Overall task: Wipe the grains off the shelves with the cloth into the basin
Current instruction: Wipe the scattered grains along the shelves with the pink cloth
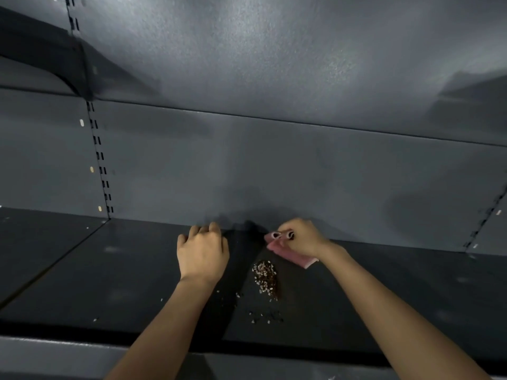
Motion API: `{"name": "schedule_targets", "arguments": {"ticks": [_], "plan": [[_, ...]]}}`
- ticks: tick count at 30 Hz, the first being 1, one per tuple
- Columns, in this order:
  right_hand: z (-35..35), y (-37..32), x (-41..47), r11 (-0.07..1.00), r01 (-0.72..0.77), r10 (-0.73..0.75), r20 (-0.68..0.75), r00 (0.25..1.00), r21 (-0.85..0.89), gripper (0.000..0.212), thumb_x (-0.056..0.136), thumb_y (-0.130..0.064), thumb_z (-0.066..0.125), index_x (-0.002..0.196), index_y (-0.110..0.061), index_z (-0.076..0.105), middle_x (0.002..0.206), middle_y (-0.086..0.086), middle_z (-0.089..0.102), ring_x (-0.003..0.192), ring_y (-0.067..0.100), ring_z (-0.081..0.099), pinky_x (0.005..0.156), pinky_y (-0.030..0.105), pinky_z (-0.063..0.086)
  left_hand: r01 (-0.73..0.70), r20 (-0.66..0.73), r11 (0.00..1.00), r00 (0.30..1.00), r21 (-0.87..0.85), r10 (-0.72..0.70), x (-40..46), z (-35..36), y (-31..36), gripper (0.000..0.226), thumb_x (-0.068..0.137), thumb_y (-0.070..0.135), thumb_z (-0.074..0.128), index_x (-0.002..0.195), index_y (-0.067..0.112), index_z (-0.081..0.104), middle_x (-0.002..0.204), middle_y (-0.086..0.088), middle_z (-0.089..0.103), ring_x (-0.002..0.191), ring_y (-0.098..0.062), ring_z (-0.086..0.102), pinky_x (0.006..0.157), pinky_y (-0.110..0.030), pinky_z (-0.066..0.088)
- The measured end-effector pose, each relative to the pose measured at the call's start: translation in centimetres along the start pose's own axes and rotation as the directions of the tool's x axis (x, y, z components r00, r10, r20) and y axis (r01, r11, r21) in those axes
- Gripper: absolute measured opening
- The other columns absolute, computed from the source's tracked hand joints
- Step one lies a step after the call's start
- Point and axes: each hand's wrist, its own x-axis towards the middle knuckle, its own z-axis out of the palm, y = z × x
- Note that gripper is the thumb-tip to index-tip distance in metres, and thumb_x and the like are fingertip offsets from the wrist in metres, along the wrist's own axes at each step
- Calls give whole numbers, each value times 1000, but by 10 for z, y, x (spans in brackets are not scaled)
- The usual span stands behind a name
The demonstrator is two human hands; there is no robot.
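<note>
A small heap of brown and white grains (265,278) lies on the dark grey shelf (115,272), with scattered grains nearer the front edge. My right hand (300,237) grips a folded pink cloth (297,257) at the back of the shelf, just behind and right of the heap. My left hand (201,252) rests on the shelf to the left of the heap, with its fingers bent against the back wall and nothing in it. No basin is in view.
The shelf's back wall (274,165) rises right behind both hands. Slotted uprights (100,160) stand at the left and at the far right. The shelf's front lip (68,349) runs along the bottom. A seam divides the shelf at the left.
</note>
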Motion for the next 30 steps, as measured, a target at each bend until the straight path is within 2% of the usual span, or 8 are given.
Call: {"name": "schedule_targets", "arguments": {"ticks": [4,7,9,12,17,23,27,30], "plan": [[-13,5,-5,998,-27,41,-261,965,59,22,86,-6,57,65,-14,55,62,-3,53,62,11,50,52,12,35,-5,3,1000,1000,-6,5,-1,-1,1,18,91,25,43,96,17,58,92,0,66,98,-19,56,83,-35,41],[-13,10,-6,999,-8,-5,-410,912,-31,20,85,-6,57,68,-17,56,68,0,58,69,19,60,52,16,33,-2,6,1000,1000,-15,2,-2,-1,1,19,91,25,42,97,17,58,92,0,66,99,-18,56,84,-35,41],[-7,8,-4,982,-60,-15,-388,922,-181,5,89,-19,59,85,-20,62,86,3,65,80,21,65,63,23,44,0,6,1000,1000,-14,0,-2,-1,0,19,91,26,43,97,17,59,92,1,66,99,-18,56,84,-35,42],[19,6,3,888,-142,30,-254,967,-438,27,95,-26,51,120,-18,54,113,8,61,100,25,62,77,32,48,9,-3,1000,1000,-13,-9,-1,-1,0,18,91,26,44,96,18,59,92,1,66,99,-18,56,84,-34,42],[42,2,8,989,-95,61,-264,962,-117,28,90,-18,60,118,-17,62,110,4,67,100,18,62,85,29,49,2,-4,1000,1000,-10,-2,-1,1,1,19,91,26,42,98,18,59,92,2,66,98,-16,56,85,-33,42],[23,0,6,986,100,-92,-61,994,133,24,85,-7,64,105,-19,71,103,-3,71,97,8,63,80,18,47,9,-2,1000,1000,-22,-9,0,-1,0,20,91,26,43,100,18,59,95,2,66,101,-17,56,87,-34,43],[6,-4,5,977,193,-161,-276,947,91,33,83,6,55,104,-14,71,99,1,72,93,11,65,74,16,46,10,1,1000,1000,-18,-10,-1,-2,0,21,92,26,42,101,18,59,95,1,67,101,-17,56,85,-33,41],[8,-10,14,979,197,-203,-320,926,-53,44,81,7,56,116,-17,66,112,2,68,102,17,63,85,21,46,9,2,1000,1000,-19,-9,-1,-3,-1,21,92,26,42,102,18,59,96,2,66,102,-17,56,87,-34,41]]}}
